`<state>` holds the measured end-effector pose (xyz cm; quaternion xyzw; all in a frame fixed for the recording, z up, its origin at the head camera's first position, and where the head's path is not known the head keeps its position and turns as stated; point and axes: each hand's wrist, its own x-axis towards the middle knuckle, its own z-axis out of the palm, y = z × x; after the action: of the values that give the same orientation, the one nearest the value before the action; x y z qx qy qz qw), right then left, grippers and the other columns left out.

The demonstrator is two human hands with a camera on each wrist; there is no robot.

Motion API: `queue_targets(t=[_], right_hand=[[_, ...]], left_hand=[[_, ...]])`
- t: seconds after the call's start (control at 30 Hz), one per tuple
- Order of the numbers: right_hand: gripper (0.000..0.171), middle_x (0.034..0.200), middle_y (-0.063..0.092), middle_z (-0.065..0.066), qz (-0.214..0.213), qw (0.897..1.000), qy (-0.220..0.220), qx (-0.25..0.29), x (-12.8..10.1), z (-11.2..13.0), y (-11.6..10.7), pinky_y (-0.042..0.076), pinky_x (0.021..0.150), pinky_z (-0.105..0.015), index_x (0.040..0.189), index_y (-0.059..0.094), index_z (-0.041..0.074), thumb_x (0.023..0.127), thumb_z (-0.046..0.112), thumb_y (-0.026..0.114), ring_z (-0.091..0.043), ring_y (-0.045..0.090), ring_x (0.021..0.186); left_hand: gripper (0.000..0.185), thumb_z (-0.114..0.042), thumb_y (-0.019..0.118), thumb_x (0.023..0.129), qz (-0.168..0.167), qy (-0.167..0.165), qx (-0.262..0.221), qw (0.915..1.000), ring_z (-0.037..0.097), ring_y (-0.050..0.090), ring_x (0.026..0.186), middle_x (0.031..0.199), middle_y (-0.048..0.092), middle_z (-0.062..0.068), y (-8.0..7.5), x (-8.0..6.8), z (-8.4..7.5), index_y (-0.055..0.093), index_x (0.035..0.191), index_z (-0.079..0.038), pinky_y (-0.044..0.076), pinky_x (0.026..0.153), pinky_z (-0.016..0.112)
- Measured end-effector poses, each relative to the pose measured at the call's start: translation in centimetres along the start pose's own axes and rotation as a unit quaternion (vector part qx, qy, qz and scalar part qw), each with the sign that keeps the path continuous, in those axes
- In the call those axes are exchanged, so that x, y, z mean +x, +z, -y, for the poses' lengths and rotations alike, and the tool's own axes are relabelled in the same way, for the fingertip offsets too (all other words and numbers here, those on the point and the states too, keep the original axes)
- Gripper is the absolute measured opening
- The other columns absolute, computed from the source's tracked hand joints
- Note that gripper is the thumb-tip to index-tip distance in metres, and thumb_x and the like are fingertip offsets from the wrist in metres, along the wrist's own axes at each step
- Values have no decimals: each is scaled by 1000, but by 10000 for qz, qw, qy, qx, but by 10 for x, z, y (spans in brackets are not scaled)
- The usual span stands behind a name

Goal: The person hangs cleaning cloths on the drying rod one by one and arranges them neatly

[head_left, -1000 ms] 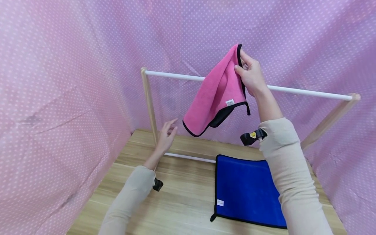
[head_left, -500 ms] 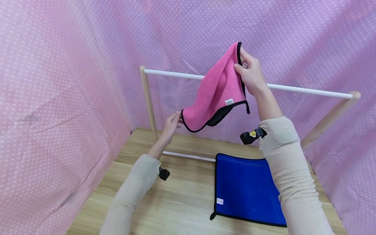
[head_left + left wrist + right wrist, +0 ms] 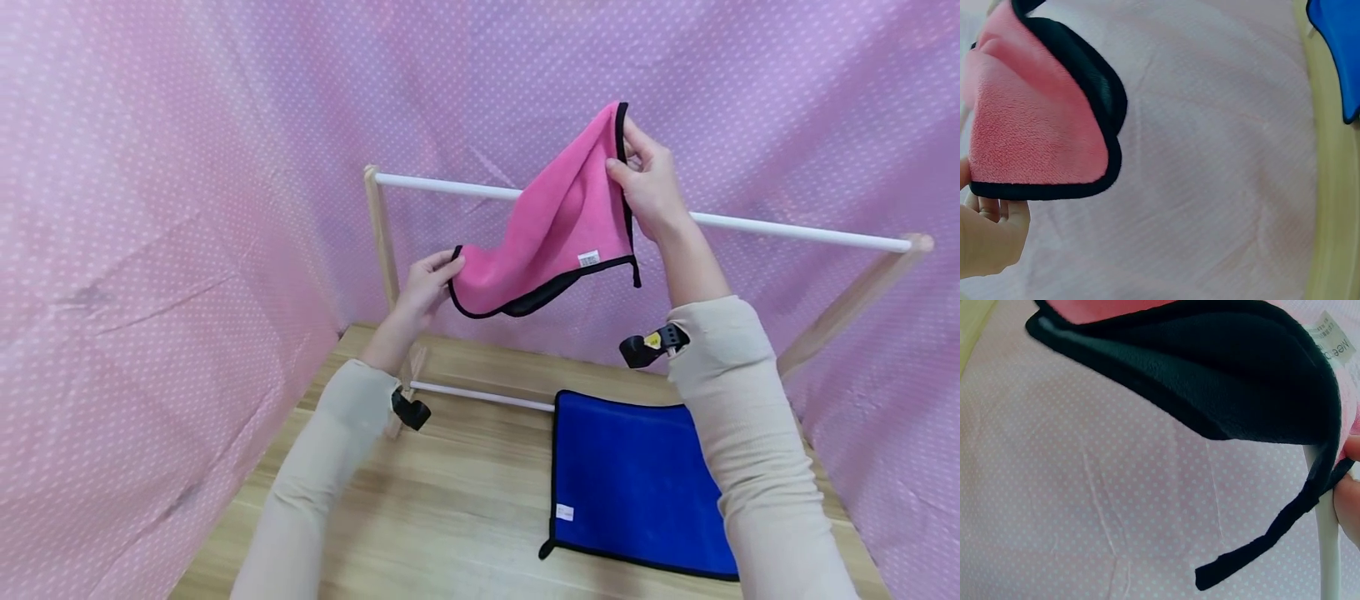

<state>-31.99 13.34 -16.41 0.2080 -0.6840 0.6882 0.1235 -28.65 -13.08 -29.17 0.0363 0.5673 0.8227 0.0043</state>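
A pink towel [image 3: 551, 208] with black edging and a dark underside hangs between both hands, in front of the rack's white top bar [image 3: 795, 231]. My right hand [image 3: 654, 179] pinches its upper right edge, thumb on the pink face. At the lower left, my left hand [image 3: 427, 287] pinches the black-trimmed edge between thumb and fingers. In the left wrist view the pink towel [image 3: 1038, 125] shows a rounded corner beside the fingers. Its dark underside [image 3: 1229, 375] and a dangling black loop fill much of the right wrist view. A white label [image 3: 588, 258] sits near the lower edge.
A blue towel [image 3: 637, 483] with black edging lies over the right part of the wooden tabletop [image 3: 450, 500]. Wooden rack posts stand left [image 3: 382, 242] and right [image 3: 855, 308], with a lower white bar [image 3: 483, 396] between. Pink dotted curtain [image 3: 187, 208] surrounds the table.
My left hand has moved up to the towel's lower left edge, taken hold of it and lifted it outward to the left. My right hand keeps its grip, nearly still.
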Motion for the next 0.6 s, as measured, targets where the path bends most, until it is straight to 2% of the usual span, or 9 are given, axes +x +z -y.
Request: queue_targets(t=[0.1,0.2,0.33,0.47,0.6], right_hand=[[59,85,43,-4,24,10000,33,53,0,2,-2,49,64,-15,138,40,18,87,-12,42,-8,52,74],[62,87,46,-4,44,9998,67,189,0,5,-3,49,65,-16,139,39,20,87,-13,43,-10,53,77],[64,106,53,-8,-71,9991,42,419,-3,9,-5,49,70,-17,140,38,20,86,-14,42,-13,54,89],[67,128,47,-13,-122,9982,22,586,-7,16,-9,49,74,-16,141,36,22,85,-15,42,-16,51,100],[70,133,44,-13,-8,9964,-67,843,-11,23,-14,50,75,-17,142,33,23,85,-16,42,-16,51,101]], left_hand=[[9,-5,56,89,15,16,-40,10000,7,57,72,86,61,-2,-2,-1,-18,62,88,-11,51,66,15],[12,-4,55,89,29,182,31,9998,6,56,67,81,61,-2,-4,-1,-38,62,83,-12,51,62,14],[15,-4,54,90,92,451,150,9988,7,54,64,77,59,-2,-6,-2,-63,62,79,-10,49,58,15],[10,-4,52,91,247,721,247,9968,8,54,65,79,56,0,-8,-3,-85,59,84,-6,49,58,15],[7,-2,47,93,463,905,198,9946,9,56,66,80,58,2,-11,-5,-99,54,92,-4,50,58,17]])
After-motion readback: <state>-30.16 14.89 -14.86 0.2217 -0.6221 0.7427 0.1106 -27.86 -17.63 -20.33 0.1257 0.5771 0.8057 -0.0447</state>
